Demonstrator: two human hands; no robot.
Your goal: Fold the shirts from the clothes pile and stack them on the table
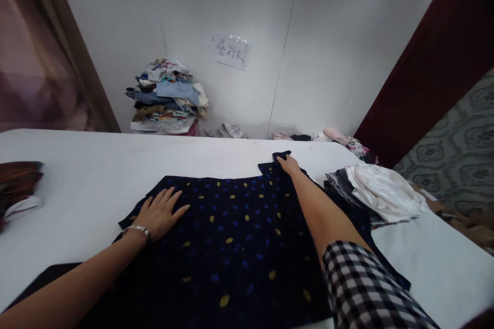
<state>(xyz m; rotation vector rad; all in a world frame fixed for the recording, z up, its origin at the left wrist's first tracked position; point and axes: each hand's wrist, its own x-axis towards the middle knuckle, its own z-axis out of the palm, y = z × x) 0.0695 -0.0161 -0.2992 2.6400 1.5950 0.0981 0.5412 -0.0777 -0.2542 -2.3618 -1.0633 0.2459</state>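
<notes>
A dark navy shirt [231, 236] with blue and yellow leaf marks lies spread over the white table in front of me. My left hand [160, 213], with a silver bracelet at the wrist, presses flat on its left part, fingers spread. Farther off, at the shirt's collar end, my right hand [288, 163] is closed on a bit of the dark cloth. My right forearm crosses over the shirt and hides some of it. Part of the shirt stretches out to the right beneath that arm.
A white table [104, 159] carries folded white and grey garments [386, 193] at right and a brown garment [17, 185] at left. Beyond its far edge stands a tall clothes pile [168, 95]. More clothes [339, 139] lie behind. A handwritten paper sign [231, 52] hangs on the wall.
</notes>
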